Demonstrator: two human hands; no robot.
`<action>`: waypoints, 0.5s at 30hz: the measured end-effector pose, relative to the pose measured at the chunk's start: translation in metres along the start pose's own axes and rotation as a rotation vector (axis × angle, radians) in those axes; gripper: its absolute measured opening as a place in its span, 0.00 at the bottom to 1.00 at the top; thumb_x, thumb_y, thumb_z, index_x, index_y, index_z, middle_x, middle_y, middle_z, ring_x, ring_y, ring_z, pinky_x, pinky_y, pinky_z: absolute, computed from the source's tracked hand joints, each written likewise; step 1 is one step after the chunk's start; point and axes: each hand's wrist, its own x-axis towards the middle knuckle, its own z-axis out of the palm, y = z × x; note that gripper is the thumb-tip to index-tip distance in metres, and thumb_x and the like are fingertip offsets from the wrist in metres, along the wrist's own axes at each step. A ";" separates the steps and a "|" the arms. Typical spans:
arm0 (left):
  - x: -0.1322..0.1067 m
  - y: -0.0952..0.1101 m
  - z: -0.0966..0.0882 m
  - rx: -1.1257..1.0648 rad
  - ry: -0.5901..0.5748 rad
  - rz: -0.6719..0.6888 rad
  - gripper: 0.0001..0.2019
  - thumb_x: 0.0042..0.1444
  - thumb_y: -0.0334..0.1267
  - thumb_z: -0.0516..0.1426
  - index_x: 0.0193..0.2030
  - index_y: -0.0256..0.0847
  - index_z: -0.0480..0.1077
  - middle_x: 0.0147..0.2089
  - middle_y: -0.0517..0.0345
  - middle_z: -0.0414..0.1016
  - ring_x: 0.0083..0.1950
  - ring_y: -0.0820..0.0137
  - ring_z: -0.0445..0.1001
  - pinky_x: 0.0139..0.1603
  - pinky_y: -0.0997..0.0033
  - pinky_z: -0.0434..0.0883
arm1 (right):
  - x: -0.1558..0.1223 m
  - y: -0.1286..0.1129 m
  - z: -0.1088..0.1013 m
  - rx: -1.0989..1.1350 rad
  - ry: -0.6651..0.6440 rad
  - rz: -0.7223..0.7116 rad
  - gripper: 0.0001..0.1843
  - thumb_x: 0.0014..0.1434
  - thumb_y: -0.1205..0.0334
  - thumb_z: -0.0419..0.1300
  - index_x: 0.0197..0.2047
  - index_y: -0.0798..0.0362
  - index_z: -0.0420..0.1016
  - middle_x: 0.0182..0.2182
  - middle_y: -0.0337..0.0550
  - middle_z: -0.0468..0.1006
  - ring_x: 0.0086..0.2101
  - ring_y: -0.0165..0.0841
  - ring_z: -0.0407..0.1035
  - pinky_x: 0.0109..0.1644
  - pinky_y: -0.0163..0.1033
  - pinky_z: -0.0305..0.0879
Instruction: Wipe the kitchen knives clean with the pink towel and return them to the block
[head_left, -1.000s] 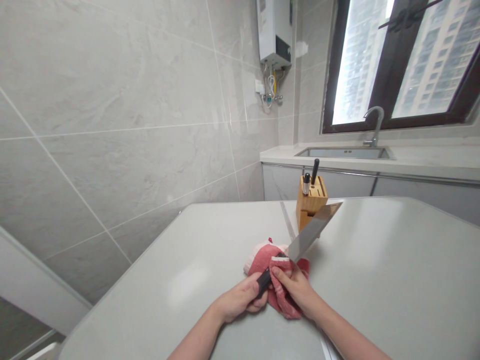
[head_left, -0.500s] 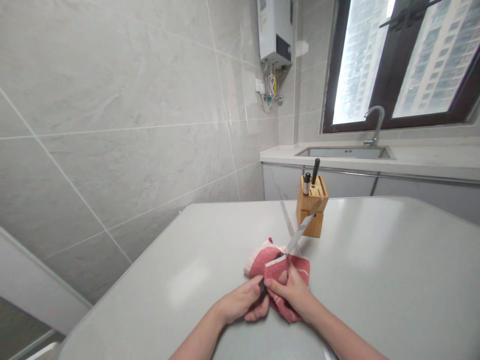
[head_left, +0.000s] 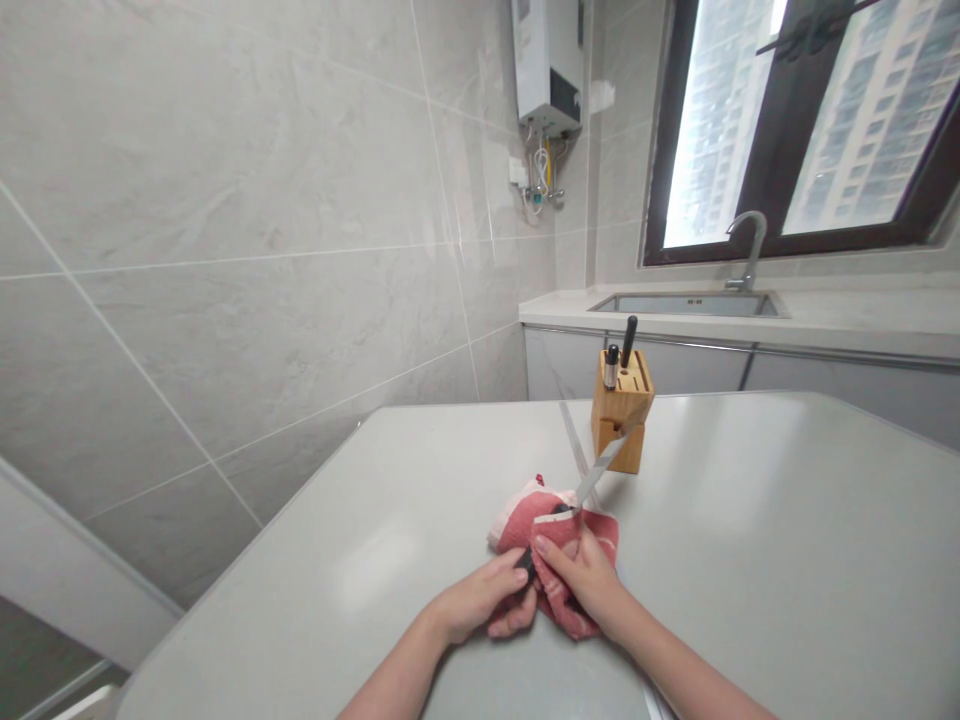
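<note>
Bright daylight from window (head_left: 795,130); sharp focus, edges warped.

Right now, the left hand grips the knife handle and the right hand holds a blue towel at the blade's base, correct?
No: the towel is red, not blue, as the head view shows. The left hand does grip the knife handle, and the right hand holds the towel at the blade's base.

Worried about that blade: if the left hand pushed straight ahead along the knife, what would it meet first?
Probably the red towel pinched round the knife blade by the right hand, right beside the left hand; the knife block lies farther along.
</note>
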 end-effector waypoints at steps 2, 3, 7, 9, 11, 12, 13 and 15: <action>0.000 0.000 -0.001 -0.021 -0.006 -0.011 0.19 0.55 0.50 0.52 0.44 0.35 0.61 0.20 0.67 0.61 0.14 0.82 0.50 0.13 0.82 0.48 | -0.001 0.000 0.001 0.029 -0.013 0.032 0.22 0.49 0.47 0.61 0.43 0.53 0.67 0.34 0.45 0.78 0.37 0.39 0.73 0.45 0.44 0.68; 0.000 0.000 -0.001 -0.031 -0.012 -0.014 0.18 0.55 0.48 0.53 0.44 0.35 0.61 0.20 0.67 0.61 0.14 0.82 0.50 0.13 0.82 0.48 | -0.001 0.001 0.002 0.051 -0.036 0.067 0.24 0.49 0.46 0.60 0.44 0.53 0.65 0.31 0.43 0.78 0.33 0.38 0.73 0.40 0.43 0.70; 0.001 -0.001 -0.002 -0.062 -0.014 -0.008 0.15 0.55 0.46 0.51 0.41 0.36 0.61 0.19 0.67 0.61 0.14 0.81 0.50 0.12 0.82 0.47 | -0.001 0.004 0.003 0.136 -0.086 0.169 0.24 0.51 0.43 0.57 0.43 0.54 0.63 0.22 0.38 0.75 0.21 0.34 0.70 0.26 0.39 0.68; 0.002 -0.003 -0.002 -0.071 -0.004 0.000 0.13 0.56 0.46 0.50 0.40 0.37 0.60 0.19 0.67 0.60 0.14 0.81 0.49 0.11 0.82 0.47 | 0.000 0.004 0.003 0.108 -0.056 0.135 0.22 0.51 0.44 0.57 0.38 0.54 0.66 0.25 0.40 0.76 0.25 0.34 0.70 0.30 0.38 0.68; 0.002 -0.004 -0.003 -0.081 0.000 0.011 0.12 0.56 0.45 0.49 0.38 0.38 0.59 0.18 0.67 0.60 0.13 0.81 0.48 0.11 0.82 0.47 | 0.001 0.003 0.002 0.064 -0.035 0.103 0.21 0.51 0.44 0.57 0.35 0.55 0.68 0.28 0.43 0.76 0.29 0.36 0.71 0.35 0.39 0.68; 0.002 -0.004 -0.003 -0.087 0.001 0.015 0.11 0.56 0.44 0.49 0.38 0.38 0.59 0.18 0.67 0.59 0.13 0.81 0.48 0.11 0.82 0.46 | 0.001 0.003 0.001 0.049 -0.029 0.096 0.21 0.51 0.44 0.57 0.34 0.55 0.69 0.29 0.43 0.76 0.31 0.37 0.70 0.37 0.40 0.68; 0.002 -0.005 -0.003 -0.093 0.000 0.019 0.10 0.56 0.44 0.48 0.38 0.38 0.59 0.18 0.67 0.59 0.13 0.81 0.48 0.10 0.82 0.46 | 0.002 0.002 0.001 0.039 -0.027 0.094 0.21 0.51 0.43 0.56 0.34 0.55 0.69 0.29 0.44 0.76 0.32 0.37 0.70 0.39 0.41 0.68; 0.002 -0.006 -0.004 -0.101 0.001 0.021 0.10 0.57 0.43 0.48 0.37 0.38 0.58 0.18 0.67 0.59 0.13 0.81 0.47 0.10 0.82 0.46 | 0.002 0.002 0.000 0.027 -0.013 0.092 0.22 0.52 0.43 0.55 0.35 0.55 0.70 0.31 0.45 0.77 0.34 0.39 0.70 0.42 0.43 0.67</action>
